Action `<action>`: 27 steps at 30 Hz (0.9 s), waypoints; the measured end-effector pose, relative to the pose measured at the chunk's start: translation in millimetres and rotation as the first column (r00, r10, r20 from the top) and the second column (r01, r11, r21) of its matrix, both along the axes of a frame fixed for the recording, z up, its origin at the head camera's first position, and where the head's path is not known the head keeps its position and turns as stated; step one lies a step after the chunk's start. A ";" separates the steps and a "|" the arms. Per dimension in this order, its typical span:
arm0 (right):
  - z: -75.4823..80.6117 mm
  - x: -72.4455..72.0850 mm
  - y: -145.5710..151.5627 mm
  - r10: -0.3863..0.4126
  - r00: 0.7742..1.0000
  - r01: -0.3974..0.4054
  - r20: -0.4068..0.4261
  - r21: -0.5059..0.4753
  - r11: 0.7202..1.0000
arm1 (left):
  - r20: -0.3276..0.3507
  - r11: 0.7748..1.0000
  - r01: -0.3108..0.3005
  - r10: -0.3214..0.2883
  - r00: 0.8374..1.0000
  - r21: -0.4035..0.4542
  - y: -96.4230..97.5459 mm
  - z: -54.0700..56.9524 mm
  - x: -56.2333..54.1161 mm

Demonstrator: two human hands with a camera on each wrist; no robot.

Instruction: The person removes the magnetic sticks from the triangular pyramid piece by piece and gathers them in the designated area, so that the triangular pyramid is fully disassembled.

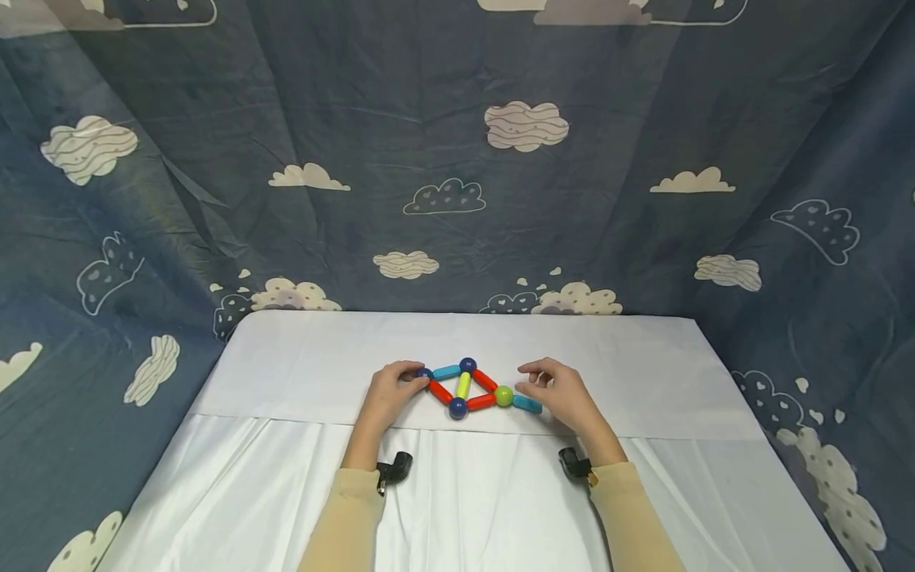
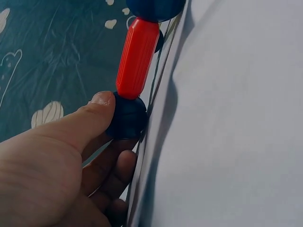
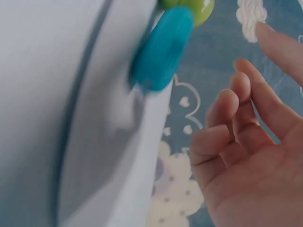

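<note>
A flat figure of coloured magnetic-looking sticks and balls lies on the white cloth. Its left corner is a dark blue ball (image 2: 127, 118), which my left hand (image 1: 391, 391) pinches between thumb and fingers. From that ball run a red stick (image 2: 137, 56) and a light blue stick (image 1: 446, 372). A yellow-green stick (image 1: 464, 385) joins two more dark blue balls, the upper one (image 1: 468, 365) and the lower one (image 1: 457, 408). Two red sticks meet at a green ball (image 1: 503, 396), where a blue stick (image 3: 163, 49) points outward. Beside that stick my right hand (image 1: 561, 389) holds nothing, its fingers loosely bent.
White cloth (image 1: 286, 357) covers the table, with a seam across it in front of the figure. Behind and at both sides hangs a dark blue curtain (image 1: 400, 95) with cloud prints. Each wrist wears a small black camera, one at the left wrist (image 1: 395, 469).
</note>
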State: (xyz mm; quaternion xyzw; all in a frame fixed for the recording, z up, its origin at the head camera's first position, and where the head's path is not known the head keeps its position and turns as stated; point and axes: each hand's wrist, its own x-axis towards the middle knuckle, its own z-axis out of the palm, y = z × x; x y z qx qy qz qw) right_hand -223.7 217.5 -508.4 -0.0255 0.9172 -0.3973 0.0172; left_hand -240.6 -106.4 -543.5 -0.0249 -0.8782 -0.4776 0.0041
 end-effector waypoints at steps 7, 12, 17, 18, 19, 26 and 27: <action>8.5 -6.0 -24.0 0.048 0.994 -0.051 -0.099 -0.038 0.998 | -0.021 0.997 0.082 -0.082 0.996 -0.016 5.0 0.5 -0.8; 6.9 -18.4 -44.2 0.092 0.994 -0.095 -0.064 -0.047 0.994 | -0.014 0.988 0.153 -0.153 0.988 -0.034 6.8 -1.3 -2.1; 0.5 -29.2 -58.3 0.111 0.994 -0.112 -0.012 -0.059 0.992 | -0.045 0.970 0.231 -0.235 0.971 -0.079 10.6 -2.1 -3.0; -0.9 -31.0 -60.6 0.115 0.993 -0.116 -0.009 -0.061 0.991 | -0.059 0.966 0.243 -0.248 0.967 -0.087 11.6 -2.2 -3.2; -2.2 -32.6 -62.6 0.121 0.993 -0.122 -0.008 -0.061 0.991 | -0.071 0.963 0.252 -0.259 0.963 -0.095 12.6 -2.1 -3.1; -8.6 -38.3 -71.0 0.141 0.990 -0.140 0.023 -0.030 0.990 | -0.092 0.949 0.293 -0.304 0.948 -0.112 18.4 -2.0 -0.7; -8.7 -38.5 -71.6 0.143 0.989 -0.142 0.029 -0.024 0.990 | -0.086 0.948 0.297 -0.307 0.948 -0.112 18.9 -1.9 -0.2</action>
